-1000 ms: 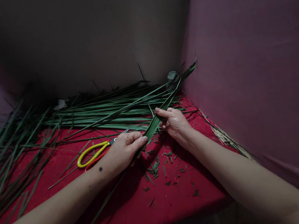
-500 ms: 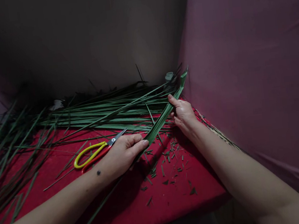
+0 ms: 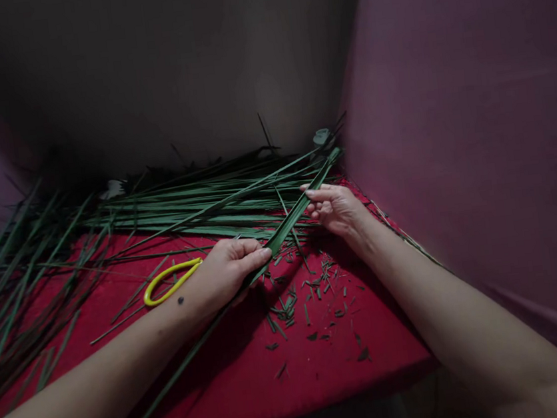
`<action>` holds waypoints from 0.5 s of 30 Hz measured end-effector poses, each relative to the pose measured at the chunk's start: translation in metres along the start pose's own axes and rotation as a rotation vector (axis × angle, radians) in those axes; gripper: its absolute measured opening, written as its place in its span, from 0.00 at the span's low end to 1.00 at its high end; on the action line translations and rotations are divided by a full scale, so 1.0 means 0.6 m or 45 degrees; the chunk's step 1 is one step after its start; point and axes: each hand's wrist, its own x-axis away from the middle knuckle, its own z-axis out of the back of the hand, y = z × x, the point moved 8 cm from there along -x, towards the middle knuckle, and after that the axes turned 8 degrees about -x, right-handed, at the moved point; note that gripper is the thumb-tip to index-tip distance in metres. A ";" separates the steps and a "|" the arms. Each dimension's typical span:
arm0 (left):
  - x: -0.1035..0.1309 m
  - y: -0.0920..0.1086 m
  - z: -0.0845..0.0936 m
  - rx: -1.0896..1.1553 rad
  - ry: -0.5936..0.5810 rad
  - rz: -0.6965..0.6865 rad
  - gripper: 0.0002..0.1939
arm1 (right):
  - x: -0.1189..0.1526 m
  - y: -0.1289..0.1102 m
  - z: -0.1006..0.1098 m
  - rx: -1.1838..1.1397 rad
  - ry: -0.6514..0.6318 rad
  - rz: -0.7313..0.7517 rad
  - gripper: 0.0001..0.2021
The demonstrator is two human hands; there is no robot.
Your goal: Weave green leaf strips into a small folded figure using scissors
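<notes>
A long green palm leaf strip [image 3: 289, 222] runs slantwise between my two hands, its far tip pointing up and right. My left hand [image 3: 237, 262] pinches it between thumb and fingers, and the narrow tail trails down past my left forearm. Higher up, my right hand [image 3: 336, 208] grips the same strip with thumb and fingertips near its far end. Beside my left wrist lies a pair of scissors [image 3: 166, 281]; its yellow handle loop shows, while the blades and most of the red handle are hidden behind my hand.
Many long green leaves [image 3: 198, 208] are piled along the back of the red-covered table [image 3: 319, 392], and more [image 3: 20, 285] spread at the left. Small leaf clippings [image 3: 289, 305] are scattered below my hands. A pale cup-like object [image 3: 321, 137] stands at the back right, by the pink cloth [image 3: 473, 113].
My right hand has shifted slightly down and left along the strip, its fingers now closed further. My left hand moved slightly, and now covers the scissor blades. The view has tilted a little.
</notes>
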 end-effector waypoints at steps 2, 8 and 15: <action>-0.002 0.001 0.004 -0.052 0.052 -0.012 0.19 | 0.015 0.027 -0.028 0.015 -0.122 -0.054 0.09; -0.002 0.017 0.015 -0.130 0.175 -0.135 0.14 | 0.062 0.095 -0.081 0.088 -0.258 -0.236 0.11; -0.010 0.010 0.027 -0.112 0.288 -0.121 0.12 | 0.078 0.108 -0.101 0.199 -0.392 -0.275 0.09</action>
